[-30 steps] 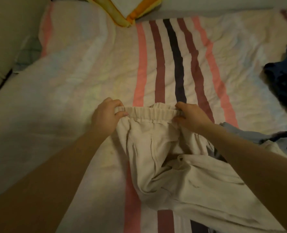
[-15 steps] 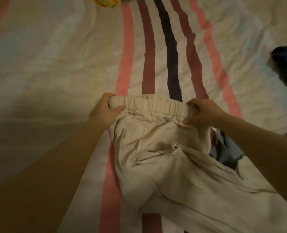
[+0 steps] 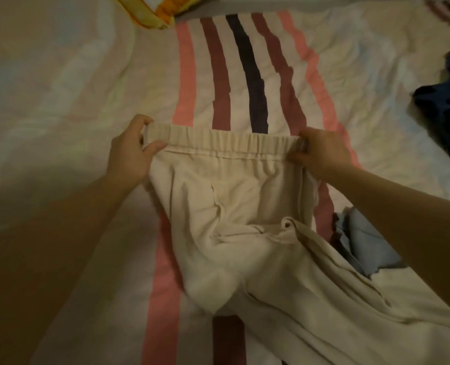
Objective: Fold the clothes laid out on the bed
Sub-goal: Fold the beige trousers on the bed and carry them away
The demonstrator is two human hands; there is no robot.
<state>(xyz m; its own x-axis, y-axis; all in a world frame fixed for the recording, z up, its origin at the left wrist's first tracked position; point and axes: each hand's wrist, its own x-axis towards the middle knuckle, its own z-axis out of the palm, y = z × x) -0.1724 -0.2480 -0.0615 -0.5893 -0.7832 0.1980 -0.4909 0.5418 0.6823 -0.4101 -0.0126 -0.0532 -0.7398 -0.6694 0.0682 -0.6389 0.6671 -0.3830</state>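
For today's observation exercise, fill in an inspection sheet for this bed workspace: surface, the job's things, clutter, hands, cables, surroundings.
Surface: striped bedspread, cream with pink, maroon and dark stripes, wrinkled.
Job's things: beige trousers lying on the bedspread, elastic waistband stretched flat, legs rumpled toward the lower right.
Clutter: light blue garment partly under the trousers; dark blue garment bunched at the right edge.
Hands: left hand pinches the waistband's left end; right hand grips its right end.
Cables: nothing seen.
Surroundings: yellow and orange pillow at the top edge; dim lighting.
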